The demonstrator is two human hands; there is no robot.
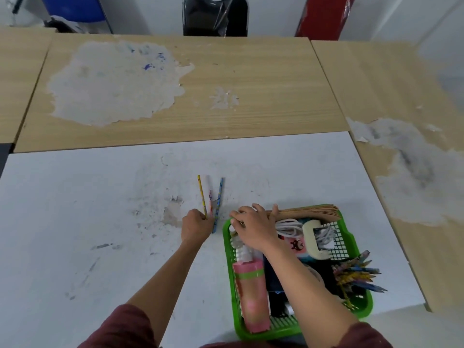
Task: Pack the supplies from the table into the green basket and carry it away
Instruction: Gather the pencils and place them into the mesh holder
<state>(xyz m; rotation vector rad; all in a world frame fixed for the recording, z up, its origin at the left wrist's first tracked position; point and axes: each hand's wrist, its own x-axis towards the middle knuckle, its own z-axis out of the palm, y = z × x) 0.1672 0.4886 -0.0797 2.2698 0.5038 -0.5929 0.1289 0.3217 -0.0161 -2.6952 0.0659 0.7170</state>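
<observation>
A green basket (361,259) stands at the near right of the white table (75,222). It holds a pink and green tube (251,292), a white bottle (241,251), a white cable (288,227), a cream C-shaped piece (313,237), brown paper sheets (308,212) and a bundle of coloured pencils (356,272). My left hand (197,226) grips the near ends of three pencils (211,197), which fan out away from me just left of the basket. My right hand (253,228) lies palm down over the basket's far left corner, fingers spread above the bottle's top, thumb against the brown sheets.
Worn wooden tables (226,84) adjoin the white one at the back and on the right. A blue chair (75,8), a black chair (214,16) and a red object (324,16) stand behind them. The white table's right edge runs close to the basket.
</observation>
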